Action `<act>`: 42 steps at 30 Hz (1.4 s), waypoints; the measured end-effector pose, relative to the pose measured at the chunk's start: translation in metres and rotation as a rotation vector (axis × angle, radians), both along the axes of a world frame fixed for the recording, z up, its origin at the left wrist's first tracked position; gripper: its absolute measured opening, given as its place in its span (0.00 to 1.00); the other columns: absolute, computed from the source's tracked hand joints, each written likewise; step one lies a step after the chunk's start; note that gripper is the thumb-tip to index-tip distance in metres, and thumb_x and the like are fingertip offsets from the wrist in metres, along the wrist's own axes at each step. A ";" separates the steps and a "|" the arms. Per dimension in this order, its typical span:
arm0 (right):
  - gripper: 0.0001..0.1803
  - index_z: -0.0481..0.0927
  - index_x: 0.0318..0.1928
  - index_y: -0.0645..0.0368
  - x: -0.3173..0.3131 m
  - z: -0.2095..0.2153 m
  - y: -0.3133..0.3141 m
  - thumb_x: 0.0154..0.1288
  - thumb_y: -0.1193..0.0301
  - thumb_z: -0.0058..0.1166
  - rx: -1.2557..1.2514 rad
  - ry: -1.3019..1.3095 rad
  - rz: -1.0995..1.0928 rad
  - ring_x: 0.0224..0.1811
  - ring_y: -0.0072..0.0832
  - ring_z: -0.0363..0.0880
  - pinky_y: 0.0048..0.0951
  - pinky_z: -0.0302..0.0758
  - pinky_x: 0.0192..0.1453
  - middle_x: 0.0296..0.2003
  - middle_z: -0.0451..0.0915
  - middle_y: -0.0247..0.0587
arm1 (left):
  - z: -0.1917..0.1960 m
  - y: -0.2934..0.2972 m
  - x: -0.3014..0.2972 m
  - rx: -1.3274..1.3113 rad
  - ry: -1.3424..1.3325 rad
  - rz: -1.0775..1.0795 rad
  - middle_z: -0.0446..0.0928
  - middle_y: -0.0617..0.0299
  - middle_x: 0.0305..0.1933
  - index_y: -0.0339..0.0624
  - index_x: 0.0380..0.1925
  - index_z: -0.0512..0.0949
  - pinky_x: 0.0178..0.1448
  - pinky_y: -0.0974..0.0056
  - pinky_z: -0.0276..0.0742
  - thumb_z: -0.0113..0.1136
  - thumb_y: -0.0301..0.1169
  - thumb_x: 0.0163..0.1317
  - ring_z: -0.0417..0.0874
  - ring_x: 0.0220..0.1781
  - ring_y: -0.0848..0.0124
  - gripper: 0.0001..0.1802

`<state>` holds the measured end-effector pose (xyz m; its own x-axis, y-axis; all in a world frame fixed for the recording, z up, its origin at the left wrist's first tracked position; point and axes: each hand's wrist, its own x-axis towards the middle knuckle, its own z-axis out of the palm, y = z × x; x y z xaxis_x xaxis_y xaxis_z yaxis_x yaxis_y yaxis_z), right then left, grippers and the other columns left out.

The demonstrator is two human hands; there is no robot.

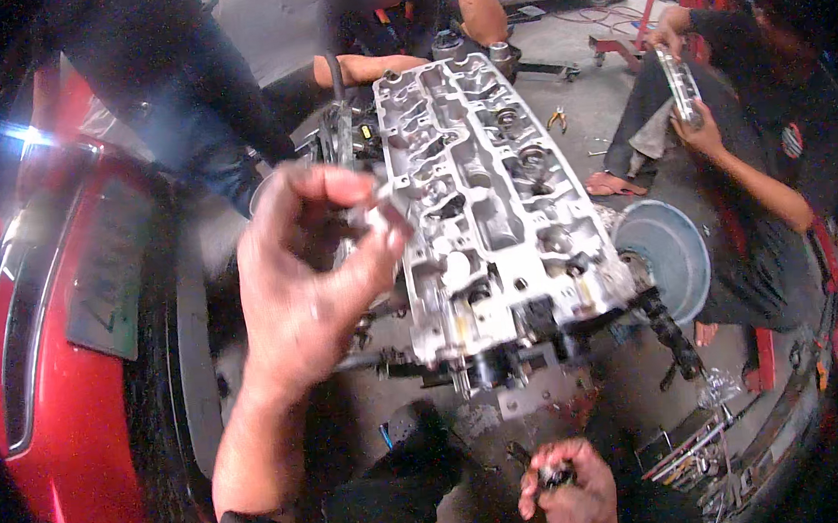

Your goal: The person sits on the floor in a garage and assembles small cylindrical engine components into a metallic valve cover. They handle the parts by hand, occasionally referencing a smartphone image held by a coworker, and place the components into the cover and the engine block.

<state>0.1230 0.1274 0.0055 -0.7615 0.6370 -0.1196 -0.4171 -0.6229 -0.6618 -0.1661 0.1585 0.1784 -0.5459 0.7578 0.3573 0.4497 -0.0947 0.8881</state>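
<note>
Left hand (308, 269) raised in the middle of the view, thumb and fingers pinched together on a small silvery metal piece (388, 208). Just to the right, almost touching that piece, lies the cylinder head (493, 208): a pale cast-aluminium block, long axis running from near the body away toward the top of the view, top face full of pockets, bores and bolt holes, dark fittings at the near end. Nearer of the two hands by far.

Right hand (569, 492) low at the bottom edge, below the block's near end and well apart from it, curled shut around a small dark round part (554, 475); exact kind too small to tell.

Around the block: concrete floor (579, 46), red car (60, 403) at left, blue round bowl (666, 254) at right, loose tools (690, 451), other people seated beyond.
</note>
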 end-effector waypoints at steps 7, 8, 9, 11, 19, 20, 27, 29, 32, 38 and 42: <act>0.18 0.74 0.53 0.64 -0.036 0.066 0.038 0.63 0.79 0.60 -0.142 -0.289 0.456 0.47 0.26 0.80 0.30 0.79 0.46 0.46 0.80 0.39 | -0.037 0.074 -0.087 -0.095 0.346 0.003 0.78 0.56 0.51 0.36 0.53 0.75 0.62 0.63 0.70 0.65 0.22 0.53 0.77 0.55 0.66 0.25; 0.20 0.74 0.54 0.64 -0.040 0.072 0.046 0.63 0.78 0.61 -0.059 -0.303 0.519 0.46 0.24 0.80 0.28 0.79 0.45 0.47 0.80 0.38 | -0.045 0.075 -0.094 -0.136 0.414 0.009 0.77 0.54 0.50 0.37 0.52 0.75 0.62 0.61 0.70 0.64 0.22 0.52 0.77 0.55 0.62 0.24; 0.21 0.74 0.56 0.64 -0.043 0.076 0.053 0.62 0.78 0.62 0.021 -0.319 0.582 0.44 0.23 0.80 0.26 0.79 0.44 0.48 0.80 0.38 | -0.049 0.077 -0.098 -0.181 0.479 0.011 0.77 0.52 0.49 0.37 0.51 0.75 0.63 0.60 0.70 0.64 0.22 0.52 0.77 0.55 0.59 0.24; 0.22 0.73 0.58 0.63 -0.050 0.075 0.061 0.63 0.78 0.61 -0.059 -0.346 0.675 0.42 0.22 0.81 0.24 0.79 0.43 0.49 0.80 0.36 | -0.053 0.080 -0.097 -0.182 0.422 0.024 0.75 0.50 0.48 0.37 0.48 0.74 0.62 0.57 0.70 0.64 0.22 0.50 0.75 0.54 0.54 0.22; 0.21 0.73 0.59 0.62 -0.060 0.136 0.023 0.65 0.81 0.56 -0.486 -0.382 0.523 0.38 0.24 0.83 0.27 0.82 0.41 0.42 0.79 0.36 | -0.023 0.090 -0.088 -0.368 -0.108 0.154 0.77 0.60 0.44 0.36 0.50 0.74 0.55 0.65 0.74 0.69 0.23 0.53 0.78 0.47 0.67 0.23; 0.20 0.73 0.59 0.61 -0.057 0.150 0.026 0.67 0.79 0.55 -0.481 -0.354 0.502 0.39 0.26 0.83 0.29 0.83 0.40 0.43 0.79 0.36 | -0.017 0.090 -0.088 -0.295 -0.448 0.171 0.77 0.60 0.42 0.35 0.50 0.74 0.49 0.66 0.74 0.67 0.25 0.56 0.77 0.45 0.71 0.22; 0.22 0.69 0.60 0.65 -0.029 0.196 0.043 0.66 0.82 0.53 -0.569 -0.545 0.334 0.38 0.43 0.85 0.40 0.85 0.38 0.51 0.78 0.60 | -0.002 0.056 -0.063 0.334 -1.671 -0.165 0.75 0.55 0.46 0.35 0.57 0.69 0.48 0.62 0.70 0.64 0.36 0.56 0.75 0.45 0.66 0.30; 0.21 0.70 0.59 0.64 -0.032 0.209 0.048 0.66 0.77 0.55 -0.599 -0.570 0.300 0.37 0.43 0.85 0.40 0.85 0.36 0.50 0.77 0.60 | -0.005 0.055 -0.058 0.374 -1.707 -0.140 0.73 0.55 0.46 0.35 0.57 0.68 0.48 0.63 0.68 0.64 0.38 0.55 0.73 0.45 0.66 0.32; 0.21 0.70 0.58 0.64 -0.041 0.224 0.062 0.67 0.72 0.56 -0.648 -0.591 0.241 0.35 0.44 0.85 0.39 0.85 0.33 0.49 0.78 0.60 | -0.004 0.057 -0.054 0.440 -1.776 -0.055 0.72 0.57 0.42 0.33 0.56 0.69 0.46 0.63 0.68 0.64 0.41 0.55 0.71 0.42 0.66 0.32; 0.20 0.71 0.58 0.61 -0.060 0.222 0.065 0.66 0.75 0.56 -0.628 -0.616 0.175 0.34 0.39 0.83 0.37 0.81 0.32 0.48 0.78 0.57 | 0.003 0.061 -0.063 0.198 -1.596 0.173 0.76 0.57 0.42 0.33 0.53 0.72 0.47 0.62 0.74 0.63 0.31 0.57 0.77 0.41 0.66 0.24; 0.22 0.69 0.59 0.63 -0.069 0.217 0.064 0.65 0.82 0.53 -0.635 -0.619 0.149 0.38 0.36 0.82 0.35 0.80 0.38 0.52 0.77 0.53 | 0.014 0.069 -0.077 -0.422 -0.664 0.390 0.78 0.63 0.42 0.37 0.49 0.76 0.43 0.66 0.75 0.63 0.15 0.53 0.76 0.41 0.74 0.21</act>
<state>0.0539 0.1910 0.2225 -0.5132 0.2104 -0.8321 0.0144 -0.9672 -0.2535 -0.2430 0.2274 0.1926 -0.7889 0.4711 -0.3947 -0.2410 0.3536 0.9038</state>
